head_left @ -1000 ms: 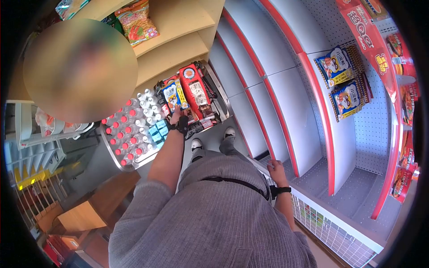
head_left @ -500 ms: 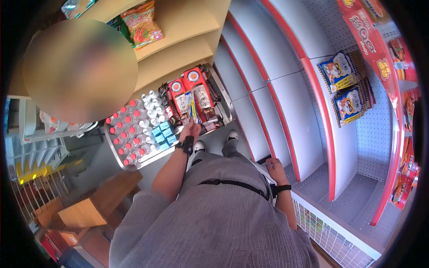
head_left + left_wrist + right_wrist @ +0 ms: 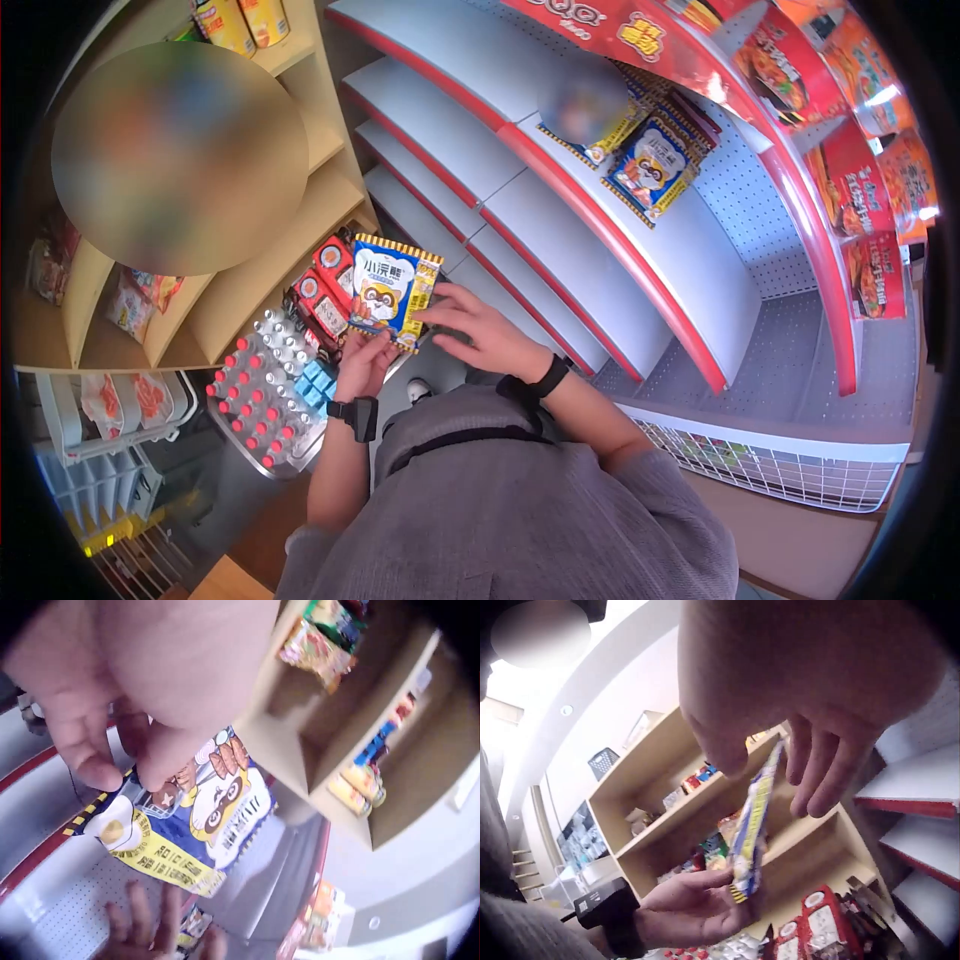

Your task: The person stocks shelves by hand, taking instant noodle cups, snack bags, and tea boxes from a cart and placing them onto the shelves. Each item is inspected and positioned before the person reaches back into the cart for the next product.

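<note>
My left hand (image 3: 364,364) pinches a blue, white and yellow snack packet (image 3: 384,285) by its lower edge, between thumb and fingers. A cartoon raccoon face is printed on the packet's front, which is turned up towards the head. My right hand (image 3: 488,332) hovers at the packet's right edge with its fingers spread. In the right wrist view the packet (image 3: 756,817) shows edge-on, its upper end between the right thumb and fingers. Two rows of similar snack packets (image 3: 652,168) stand on the red-edged shelf to the right.
Below the held packet, a metal-rimmed cart carries red-capped bottles (image 3: 250,400), white-capped bottles, light blue boxes (image 3: 316,382) and red packages (image 3: 322,310). Wooden shelves (image 3: 285,235) rise at the left. A white wire basket (image 3: 770,462) lines the shelf's foot.
The left hand has lifted the snack packet off the cart and brought it up before the body. The right hand has risen from the side to the packet. The view has turned right.
</note>
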Demonstrator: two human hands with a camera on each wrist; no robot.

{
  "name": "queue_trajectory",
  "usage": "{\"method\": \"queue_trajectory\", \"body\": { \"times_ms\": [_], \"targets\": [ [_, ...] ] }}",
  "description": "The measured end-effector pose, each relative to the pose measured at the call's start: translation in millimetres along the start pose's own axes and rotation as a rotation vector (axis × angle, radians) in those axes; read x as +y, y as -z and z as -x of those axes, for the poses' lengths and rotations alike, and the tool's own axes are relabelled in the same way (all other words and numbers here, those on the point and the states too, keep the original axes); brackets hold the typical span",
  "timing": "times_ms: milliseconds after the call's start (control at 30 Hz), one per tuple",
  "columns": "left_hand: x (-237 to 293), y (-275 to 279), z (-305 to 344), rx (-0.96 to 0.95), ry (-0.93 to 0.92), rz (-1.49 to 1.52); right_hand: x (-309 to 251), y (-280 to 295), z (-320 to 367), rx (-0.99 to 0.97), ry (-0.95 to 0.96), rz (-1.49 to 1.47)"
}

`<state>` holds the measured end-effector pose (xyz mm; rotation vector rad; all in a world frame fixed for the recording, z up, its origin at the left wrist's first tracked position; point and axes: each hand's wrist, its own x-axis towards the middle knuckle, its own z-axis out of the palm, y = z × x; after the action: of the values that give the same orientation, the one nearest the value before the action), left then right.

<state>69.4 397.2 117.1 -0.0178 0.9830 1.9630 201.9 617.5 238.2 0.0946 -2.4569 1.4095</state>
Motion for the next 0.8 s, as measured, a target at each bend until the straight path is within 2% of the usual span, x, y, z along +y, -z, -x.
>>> {"method": "queue_trajectory", "body": {
  "times_ms": [67,133,167,200,233,267,333,400,467,567,633,667,733,800],
  "targets": [
    [7.4,-40.7,7.1,-0.039,0.016,-0.034,5.9,6.8,-0.3,-0.032,-0.01,0.045],
    [15.3,-94.4,20.8,-0.02,-0.044,-0.115,7.3,17.1,-1.3,-0.068,-0.024,0.085],
    [9.7,-86.3,15.8,-0.122,-0.006,-0.136,5.4,25.9,-2.8,-0.022,-0.066,-0.009],
    [14.5,-91.5,18.1,-0.116,-0.01,-0.137,6.7,36.1,-4.2,0.02,-0.108,-0.106],
    [22.4,-98.0,20.5,-0.206,-0.006,-0.161,13.9,49.5,-6.4,0.106,-0.086,-0.065],
    [27.8,-103.3,22.7,-0.293,-0.002,-0.181,25.7,74.2,-14.3,0.191,0.02,0.111],
    [28.9,-97.0,26.7,-0.155,-0.014,-0.218,23.8,134.2,-39.2,0.364,-0.046,0.31],
    [21.1,-75.0,29.3,-0.075,-0.04,-0.194,36.5,192.0,-67.1,0.533,0.087,0.493],
    [8.7,-52.1,33.5,-0.024,-0.028,-0.169,60.8,227.4,-79.3,0.671,-0.07,0.501],
    [-8.3,-33.0,46.5,0.058,-0.003,-0.109,93.8,249.7,-81.1,0.745,-0.145,0.604],
    [-19.4,-28.2,54.1,0.12,0.0,-0.065,113.1,254.8,-75.6,0.679,-0.196,0.693],
    [-24.7,-24.5,58.3,0.13,0.0,-0.059,112.9,251.8,-73.6,0.623,-0.257,0.784],
    [-30.8,-15.5,63.0,0.185,0.012,-0.06,108.1,247.2,-70.0,0.604,-0.25,0.824],
    [-33.9,-9.4,66.8,0.215,0.013,-0.051,94.3,236.5,-68.8,0.625,-0.187,1.01]
  ]
}}
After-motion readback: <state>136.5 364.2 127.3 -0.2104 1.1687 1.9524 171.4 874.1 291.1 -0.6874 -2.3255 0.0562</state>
